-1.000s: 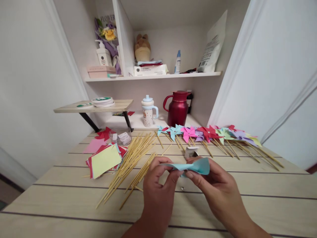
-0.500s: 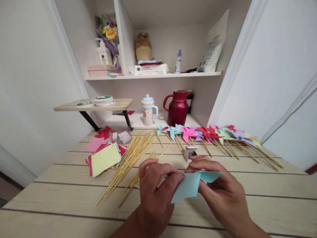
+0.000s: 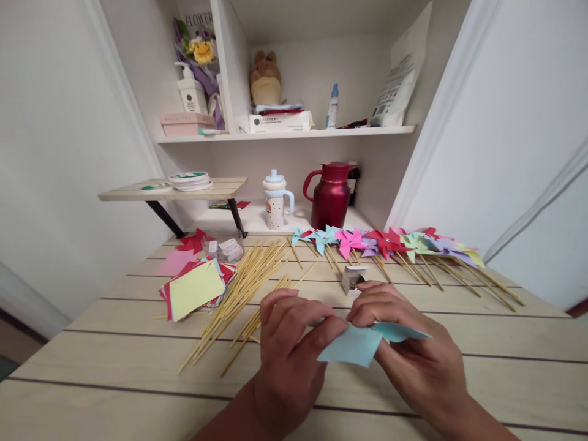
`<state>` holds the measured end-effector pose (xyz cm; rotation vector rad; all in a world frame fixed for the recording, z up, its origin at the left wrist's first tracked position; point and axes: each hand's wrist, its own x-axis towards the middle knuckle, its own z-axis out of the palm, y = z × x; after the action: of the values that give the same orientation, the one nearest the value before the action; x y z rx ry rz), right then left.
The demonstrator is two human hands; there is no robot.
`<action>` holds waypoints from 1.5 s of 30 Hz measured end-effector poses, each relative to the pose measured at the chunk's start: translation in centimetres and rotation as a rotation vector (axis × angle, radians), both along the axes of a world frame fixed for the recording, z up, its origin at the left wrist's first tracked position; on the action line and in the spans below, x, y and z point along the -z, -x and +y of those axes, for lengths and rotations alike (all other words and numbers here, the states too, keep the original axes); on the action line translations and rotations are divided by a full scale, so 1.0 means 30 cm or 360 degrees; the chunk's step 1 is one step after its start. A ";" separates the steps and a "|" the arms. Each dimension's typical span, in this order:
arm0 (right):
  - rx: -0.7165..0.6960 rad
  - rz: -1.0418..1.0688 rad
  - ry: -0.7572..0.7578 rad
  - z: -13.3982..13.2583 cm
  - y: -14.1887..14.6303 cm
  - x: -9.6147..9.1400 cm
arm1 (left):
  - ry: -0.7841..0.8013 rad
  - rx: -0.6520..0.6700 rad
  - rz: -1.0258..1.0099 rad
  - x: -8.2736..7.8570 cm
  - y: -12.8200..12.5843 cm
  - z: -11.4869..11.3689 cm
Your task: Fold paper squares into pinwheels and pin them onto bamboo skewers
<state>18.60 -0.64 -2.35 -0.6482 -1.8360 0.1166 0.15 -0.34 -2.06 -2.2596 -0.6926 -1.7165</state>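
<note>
Between both hands, above the table's front half, is a light blue sheet of paper (image 3: 353, 346) with its flaps bent apart. My left hand (image 3: 294, 349) pinches the left side between thumb and fingers. My right hand (image 3: 408, 349) is closed on the right side, its thumb under the paper and its fingers above; one flap sticks out over the thumb. The fingers hide the paper's middle. Just beyond my right fingertips stands a small open white box (image 3: 353, 280) with small dark bits inside. Left of my left hand lie loose wooden sticks (image 3: 243, 288).
A stack of coloured paper sheets (image 3: 195, 291) lies at the left, near a clear container (image 3: 229, 250). Finished paper pinwheels (image 3: 351, 242) on sticks line the back right. Behind stand a speckled cup (image 3: 274, 205), a red jug (image 3: 329, 199) and a small raised shelf (image 3: 220, 188).
The blue paper has tilted flatter, and its right flap reaches farther right. Both hands keep their hold and have shifted slightly. The whole view has tipped a little.
</note>
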 end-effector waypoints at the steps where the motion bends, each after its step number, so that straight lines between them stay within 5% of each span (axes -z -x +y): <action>1: 0.0016 -0.0013 -0.0013 -0.003 -0.001 0.001 | 0.0015 0.0002 -0.0007 -0.001 -0.002 0.000; 13: 0.0060 -0.0098 -0.0288 0.000 -0.009 -0.008 | 0.0091 0.0102 -0.0013 0.001 -0.012 0.007; 30: -0.0123 -0.0096 -0.0121 0.016 -0.034 -0.025 | -0.0017 0.0120 0.0032 -0.009 0.003 0.012; 45: 0.0224 -0.0238 -0.0281 -0.007 -0.012 -0.013 | 0.0085 -0.0014 -0.0053 -0.004 -0.025 -0.004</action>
<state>18.96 -0.87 -1.97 -0.6739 -1.9112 -0.1898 0.90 -0.47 -1.93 -2.2643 -0.7636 -1.7559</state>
